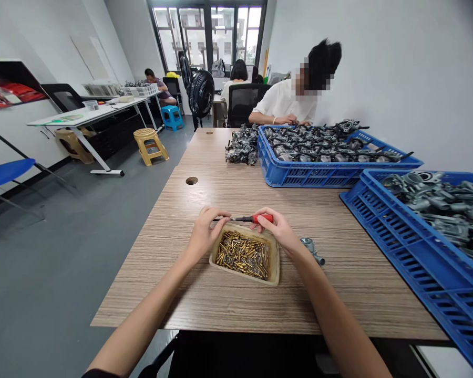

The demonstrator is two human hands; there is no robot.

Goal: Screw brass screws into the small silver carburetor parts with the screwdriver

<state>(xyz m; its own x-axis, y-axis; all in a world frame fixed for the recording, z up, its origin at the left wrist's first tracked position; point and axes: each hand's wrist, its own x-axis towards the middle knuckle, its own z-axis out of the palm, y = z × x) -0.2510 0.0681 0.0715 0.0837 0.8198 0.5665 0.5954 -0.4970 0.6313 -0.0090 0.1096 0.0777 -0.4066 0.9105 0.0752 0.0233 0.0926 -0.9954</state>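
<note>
My right hand (274, 224) is closed around the red handle of a screwdriver (263, 218), held level with its dark shaft pointing left. At the shaft's tip, the fingers of my left hand (208, 228) are pinched together. What they hold is too small to make out. Just below both hands, a shallow cream tub (275, 268) full of small brass-coloured pins or jets (242, 254) rests on the table. A grey metal carburetor body (308, 244) lies beside my right wrist, partly hidden by it.
On the wood-grain table (220, 310), a blue crate (311, 181) of carburetors stands at the back right, with more carburetors (241, 144) piled beside it. Another blue crate (410, 252) of metal castings is at the right. A co-worker (287, 100) in white sits across the table.
</note>
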